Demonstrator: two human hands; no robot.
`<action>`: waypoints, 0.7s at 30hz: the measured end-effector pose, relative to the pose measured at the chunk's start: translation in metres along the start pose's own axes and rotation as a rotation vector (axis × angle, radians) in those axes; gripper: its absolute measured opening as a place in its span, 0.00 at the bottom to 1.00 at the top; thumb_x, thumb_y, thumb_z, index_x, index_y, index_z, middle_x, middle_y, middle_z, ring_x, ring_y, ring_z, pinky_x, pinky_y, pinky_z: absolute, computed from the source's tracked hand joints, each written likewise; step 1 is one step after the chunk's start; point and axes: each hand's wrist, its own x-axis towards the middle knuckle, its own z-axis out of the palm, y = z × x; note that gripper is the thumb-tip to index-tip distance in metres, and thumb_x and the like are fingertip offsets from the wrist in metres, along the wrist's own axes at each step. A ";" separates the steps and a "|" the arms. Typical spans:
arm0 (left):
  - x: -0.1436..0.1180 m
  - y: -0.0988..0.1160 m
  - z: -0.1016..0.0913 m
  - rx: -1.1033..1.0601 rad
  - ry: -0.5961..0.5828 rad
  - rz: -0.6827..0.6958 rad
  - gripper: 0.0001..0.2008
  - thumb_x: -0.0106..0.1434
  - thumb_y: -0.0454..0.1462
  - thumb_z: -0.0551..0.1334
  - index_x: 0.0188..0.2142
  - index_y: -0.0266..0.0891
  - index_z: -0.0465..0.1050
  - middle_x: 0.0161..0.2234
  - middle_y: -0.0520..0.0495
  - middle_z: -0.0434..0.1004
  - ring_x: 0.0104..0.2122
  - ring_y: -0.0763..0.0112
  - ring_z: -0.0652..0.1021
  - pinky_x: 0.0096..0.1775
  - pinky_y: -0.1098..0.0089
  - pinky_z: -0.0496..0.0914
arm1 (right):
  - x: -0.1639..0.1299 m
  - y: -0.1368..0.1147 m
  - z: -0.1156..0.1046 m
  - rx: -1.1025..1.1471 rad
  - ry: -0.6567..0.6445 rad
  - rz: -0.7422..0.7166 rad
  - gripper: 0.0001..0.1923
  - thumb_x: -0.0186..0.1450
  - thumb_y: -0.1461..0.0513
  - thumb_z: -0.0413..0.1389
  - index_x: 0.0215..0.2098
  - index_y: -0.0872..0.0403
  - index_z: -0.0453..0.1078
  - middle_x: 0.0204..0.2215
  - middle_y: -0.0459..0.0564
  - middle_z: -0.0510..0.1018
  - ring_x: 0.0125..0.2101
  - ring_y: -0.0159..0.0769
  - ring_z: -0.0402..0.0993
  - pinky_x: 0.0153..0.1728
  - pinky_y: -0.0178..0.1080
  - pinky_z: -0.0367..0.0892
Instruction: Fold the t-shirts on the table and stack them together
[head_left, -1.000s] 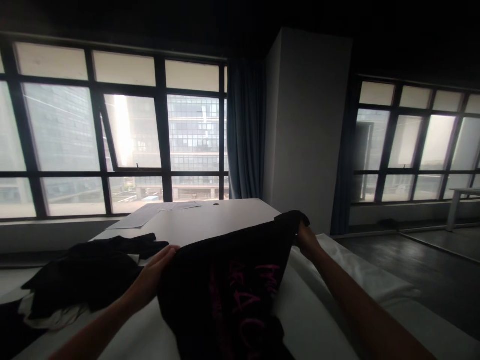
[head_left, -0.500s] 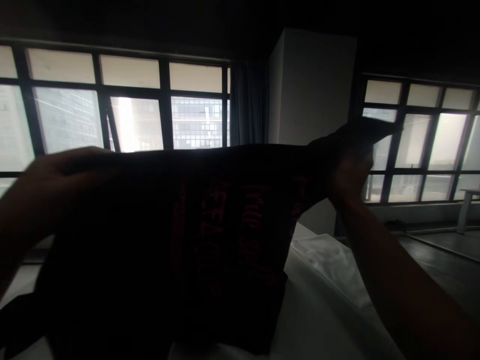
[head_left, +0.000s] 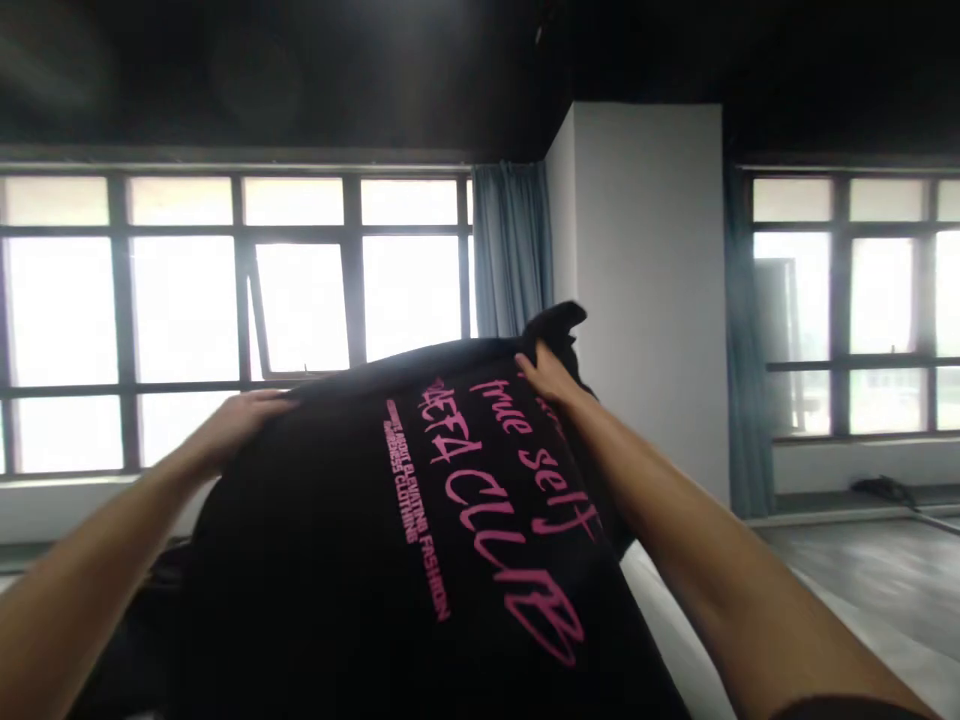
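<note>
A black garment with pink lettering, probably a T-shirt, hangs stretched between my two hands in the head view. My left hand grips its upper edge on the left, fingers over the cloth. At the upper right my right hand is closed on the bunched cloth, and a dark flap of it sticks up past the fingers. The print runs sideways down the front. The fabric covers most of what lies below and behind it.
A pale surface shows under the cloth at right. Beyond stand a white pillar, blue curtains and a row of windows, one tilted ajar. Grey floor stretches off to the right.
The picture has brightened, so the pink print reads clearly. My right hand has moved left, nearer the left hand, which has shifted right. Both hands sit lower in view, still holding the garment.
</note>
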 end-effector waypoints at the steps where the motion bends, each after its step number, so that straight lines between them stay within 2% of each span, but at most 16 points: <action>1: 0.009 -0.017 0.016 0.178 0.024 -0.101 0.25 0.67 0.46 0.50 0.53 0.28 0.69 0.40 0.46 0.81 0.42 0.60 0.81 0.41 0.68 0.74 | -0.006 0.011 0.023 -0.100 -0.152 0.042 0.35 0.67 0.55 0.54 0.66 0.65 0.51 0.64 0.67 0.59 0.64 0.50 0.55 0.64 0.47 0.49; 3: 0.020 -0.053 0.044 0.304 0.052 -0.215 0.25 0.62 0.42 0.55 0.49 0.18 0.70 0.44 0.28 0.79 0.47 0.45 0.78 0.44 0.59 0.73 | -0.028 0.030 0.062 -0.278 -0.330 0.196 0.38 0.67 0.55 0.53 0.68 0.68 0.46 0.67 0.70 0.53 0.66 0.52 0.51 0.64 0.48 0.49; 5: 0.019 -0.083 0.069 0.385 0.053 -0.250 0.26 0.60 0.39 0.56 0.50 0.15 0.68 0.51 0.18 0.73 0.53 0.37 0.73 0.49 0.53 0.69 | -0.060 0.044 0.086 -0.387 -0.543 0.253 0.37 0.69 0.54 0.51 0.68 0.68 0.49 0.66 0.71 0.53 0.65 0.52 0.53 0.62 0.47 0.51; 6: 0.015 -0.093 0.081 0.410 0.028 -0.247 0.26 0.60 0.39 0.56 0.51 0.17 0.68 0.53 0.18 0.71 0.55 0.36 0.72 0.51 0.51 0.68 | -0.078 0.049 0.092 -0.415 -0.650 0.239 0.35 0.68 0.54 0.52 0.67 0.66 0.53 0.65 0.69 0.57 0.64 0.52 0.56 0.61 0.46 0.53; 8: -0.002 -0.102 0.105 0.433 -0.075 -0.211 0.24 0.59 0.40 0.56 0.51 0.26 0.71 0.52 0.25 0.74 0.54 0.39 0.73 0.52 0.51 0.67 | -0.115 0.058 0.091 -0.421 -0.783 0.217 0.27 0.65 0.55 0.56 0.60 0.58 0.67 0.59 0.61 0.69 0.58 0.49 0.65 0.58 0.43 0.58; 10: -0.028 -0.100 0.129 0.412 -0.226 -0.127 0.21 0.59 0.44 0.58 0.49 0.37 0.75 0.47 0.36 0.80 0.49 0.46 0.77 0.50 0.55 0.68 | -0.149 0.065 0.076 -0.430 -0.845 0.220 0.19 0.63 0.57 0.58 0.51 0.53 0.75 0.52 0.56 0.77 0.53 0.47 0.71 0.53 0.41 0.62; 12: -0.060 -0.091 0.153 0.361 -0.382 -0.005 0.21 0.57 0.48 0.61 0.48 0.44 0.76 0.45 0.41 0.82 0.46 0.51 0.79 0.49 0.58 0.69 | -0.177 0.073 0.052 -0.477 -0.844 0.248 0.15 0.64 0.59 0.55 0.47 0.53 0.77 0.49 0.56 0.79 0.50 0.48 0.73 0.50 0.43 0.65; 15: -0.111 -0.077 0.177 0.303 -0.568 0.127 0.27 0.54 0.53 0.63 0.51 0.47 0.76 0.53 0.40 0.77 0.51 0.49 0.77 0.52 0.56 0.68 | -0.209 0.086 0.015 -0.620 -0.737 0.346 0.15 0.65 0.61 0.51 0.44 0.55 0.78 0.46 0.61 0.79 0.47 0.50 0.75 0.44 0.45 0.66; 18: -0.148 -0.070 0.179 0.298 -0.746 0.144 0.34 0.52 0.54 0.64 0.57 0.47 0.71 0.62 0.38 0.66 0.60 0.45 0.68 0.59 0.48 0.61 | -0.235 0.094 -0.015 -0.696 -0.718 0.475 0.09 0.57 0.63 0.57 0.35 0.55 0.79 0.41 0.61 0.80 0.43 0.49 0.76 0.39 0.43 0.67; 21: -0.160 -0.070 0.165 0.353 -0.919 0.104 0.40 0.51 0.50 0.65 0.63 0.48 0.63 0.68 0.38 0.52 0.66 0.44 0.56 0.62 0.39 0.48 | -0.262 0.094 -0.031 -0.673 -0.804 0.557 0.03 0.47 0.66 0.63 0.23 0.55 0.76 0.31 0.57 0.81 0.36 0.47 0.78 0.36 0.41 0.67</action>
